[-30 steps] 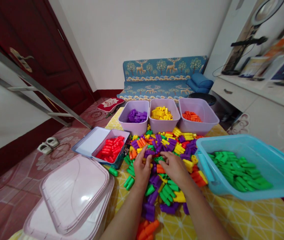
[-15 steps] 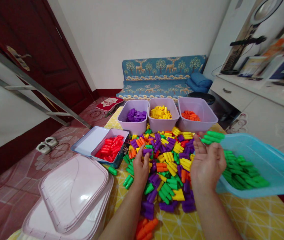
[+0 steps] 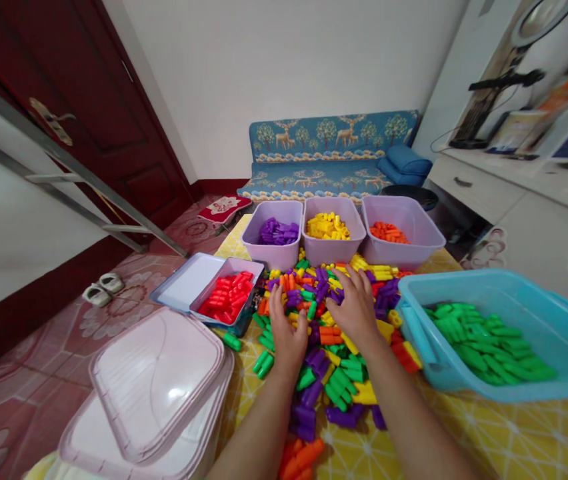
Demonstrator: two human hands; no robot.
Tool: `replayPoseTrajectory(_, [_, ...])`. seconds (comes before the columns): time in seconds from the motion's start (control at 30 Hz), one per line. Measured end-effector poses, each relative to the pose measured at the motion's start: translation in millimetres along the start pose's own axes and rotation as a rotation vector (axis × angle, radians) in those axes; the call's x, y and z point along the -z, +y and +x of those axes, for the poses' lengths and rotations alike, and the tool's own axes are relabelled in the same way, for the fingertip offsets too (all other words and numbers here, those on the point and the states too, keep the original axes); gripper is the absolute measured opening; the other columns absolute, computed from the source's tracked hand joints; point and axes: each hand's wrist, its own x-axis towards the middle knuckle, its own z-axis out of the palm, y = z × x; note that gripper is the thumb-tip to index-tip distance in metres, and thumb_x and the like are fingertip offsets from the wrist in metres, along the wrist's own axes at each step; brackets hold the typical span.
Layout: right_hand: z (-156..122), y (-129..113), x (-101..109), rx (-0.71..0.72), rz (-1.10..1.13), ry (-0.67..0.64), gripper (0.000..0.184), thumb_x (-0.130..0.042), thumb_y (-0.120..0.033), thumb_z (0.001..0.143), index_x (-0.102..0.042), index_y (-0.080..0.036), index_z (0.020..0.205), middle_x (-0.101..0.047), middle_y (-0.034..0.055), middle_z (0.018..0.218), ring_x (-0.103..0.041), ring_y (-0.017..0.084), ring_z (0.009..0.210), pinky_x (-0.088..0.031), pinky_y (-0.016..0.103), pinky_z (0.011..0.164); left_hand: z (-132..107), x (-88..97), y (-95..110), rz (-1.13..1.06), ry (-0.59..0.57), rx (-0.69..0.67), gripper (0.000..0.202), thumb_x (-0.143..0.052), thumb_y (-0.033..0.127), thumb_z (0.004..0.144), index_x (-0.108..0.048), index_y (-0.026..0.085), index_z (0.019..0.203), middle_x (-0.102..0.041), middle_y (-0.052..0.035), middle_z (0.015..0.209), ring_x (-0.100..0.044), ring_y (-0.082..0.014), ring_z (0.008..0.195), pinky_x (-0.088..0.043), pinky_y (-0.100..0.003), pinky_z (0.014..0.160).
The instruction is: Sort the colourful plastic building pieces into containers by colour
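Observation:
A heap of coloured plastic blocks (image 3: 334,320) in purple, green, yellow, orange and red covers the yellow tablecloth (image 3: 489,440). My left hand (image 3: 287,333) rests on the heap's left side, fingers curled down among the pieces. My right hand (image 3: 357,307) lies palm down on the middle of the heap with fingers spread over the blocks. Whether either hand grips a block is hidden by the fingers. To the right stands a blue tub (image 3: 509,283) holding green blocks (image 3: 484,340).
Three lilac bins stand behind the heap: purple blocks (image 3: 274,232), yellow blocks (image 3: 328,227), orange blocks (image 3: 388,232). A tray with red blocks (image 3: 227,293) lies at the left. A pink lidded box (image 3: 159,387) sits near left. A sofa and white cabinet stand beyond.
My right hand tossed green blocks into the blue tub half a second ago, then came back down onto the middle of the heap. My left hand stayed on the heap, shifting slightly forward.

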Motion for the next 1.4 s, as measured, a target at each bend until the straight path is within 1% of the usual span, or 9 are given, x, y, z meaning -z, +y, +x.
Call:
replayPoseTrajectory(0.07, [8, 6, -3, -0.055, -0.111, -0.071, 0.064, -0.07, -0.029, 0.067, -0.054, -0.024, 0.129, -0.041, 0.0129, 0.143, -0.024, 0.038, 0.136, -0.022, 0.061, 0.106, 0, 1.1, 1, 0.066, -0.009, -0.034, 0.064, -0.057, 0.026, 0.083, -0.03, 0.021, 0.141, -0.034, -0.0136, 0.148, -0.027, -0.0273, 0.139, -0.027, -0.046, 0.112])
replayPoseTrajectory(0.13, [13, 7, -3, -0.053, -0.106, -0.19, 0.064, -0.071, -0.036, 0.067, -0.055, -0.024, 0.129, -0.046, 0.0142, 0.138, -0.032, 0.038, 0.132, -0.027, 0.061, 0.104, 0, 2.0, 3, 0.117, -0.042, -0.061, 0.066, -0.059, 0.023, 0.081, -0.033, 0.021, 0.141, -0.035, -0.013, 0.147, -0.027, -0.0277, 0.139, -0.025, -0.048, 0.113])
replayPoseTrajectory(0.33, [0, -12, 2, 0.155, 0.243, -0.445, 0.053, -0.061, -0.008, 0.065, -0.063, -0.024, 0.115, -0.062, 0.0063, 0.121, -0.055, 0.023, 0.114, -0.038, 0.043, 0.103, 2, 4.7, 8, 0.15, -0.188, -0.097, 0.062, -0.061, 0.015, 0.074, -0.047, 0.025, 0.133, -0.041, -0.0096, 0.144, -0.036, -0.0275, 0.134, -0.031, -0.047, 0.11])
replayPoseTrajectory(0.43, [-12, -17, 6, 0.054, 0.367, -0.417, 0.044, -0.059, -0.008, 0.066, -0.066, -0.022, 0.107, -0.065, 0.0061, 0.114, -0.058, 0.022, 0.109, -0.041, 0.041, 0.1, 4, 5.5, 8, 0.088, -0.2, -0.091, 0.052, -0.06, 0.012, 0.073, -0.057, 0.024, 0.123, -0.055, -0.0082, 0.13, -0.047, -0.0252, 0.124, -0.036, -0.045, 0.106])
replayPoseTrajectory(0.57, [-23, -10, 13, -0.091, 0.501, -0.332, 0.033, -0.058, -0.018, 0.073, -0.064, -0.021, 0.106, -0.066, 0.005, 0.112, -0.059, 0.02, 0.108, -0.044, 0.038, 0.097, 5, 4.5, 7, 0.048, -0.198, -0.085, 0.039, -0.064, 0.02, 0.077, -0.062, 0.024, 0.116, -0.061, -0.0075, 0.119, -0.054, -0.0236, 0.115, -0.041, -0.042, 0.101])
replayPoseTrajectory(0.77, [-26, -5, 17, -0.034, 0.469, -0.346, 0.031, -0.061, -0.032, 0.08, -0.065, -0.022, 0.109, -0.065, 0.0064, 0.114, -0.058, 0.022, 0.111, -0.041, 0.041, 0.1, 5, 4.4, 8, 0.065, -0.22, -0.088, 0.033, -0.065, 0.025, 0.079, -0.063, 0.023, 0.112, -0.063, -0.0069, 0.111, -0.056, -0.0219, 0.108, -0.043, -0.038, 0.096])
replayPoseTrajectory(0.97, [-27, -4, 7, 0.088, 0.421, -0.231, 0.027, -0.062, -0.03, 0.081, -0.067, -0.024, 0.107, -0.057, 0.0079, 0.124, -0.05, 0.021, 0.119, -0.038, 0.041, 0.104, 5, 6.8, 11, 0.085, -0.193, -0.111, 0.031, -0.063, 0.028, 0.081, -0.064, 0.023, 0.112, -0.062, -0.007, 0.109, -0.055, -0.0219, 0.106, -0.043, -0.038, 0.094])
replayPoseTrajectory(1.13, [-28, 0, 5, 0.065, 0.457, -0.119, 0.021, -0.054, -0.031, 0.086, -0.067, -0.022, 0.101, -0.065, 0.0069, 0.107, -0.058, 0.021, 0.105, -0.044, 0.04, 0.097, 5, 5.7, 10, 0.074, -0.191, -0.14, 0.03, -0.058, 0.025, 0.085, -0.063, 0.023, 0.114, -0.064, -0.0069, 0.107, -0.056, -0.0208, 0.105, -0.043, -0.037, 0.094])
replayPoseTrajectory(1.4, [-32, -4, 2, -0.048, 0.528, -0.183, 0.027, -0.055, -0.032, 0.085, -0.059, -0.02, 0.109, -0.066, 0.0069, 0.106, -0.064, 0.02, 0.094, -0.051, 0.035, 0.084, 5, 6.5, 13, 0.043, -0.186, -0.129, 0.02, -0.056, 0.024, 0.086, -0.068, 0.021, 0.102, -0.068, -0.0063, 0.101, -0.059, -0.0195, 0.099, -0.045, -0.037, 0.09])
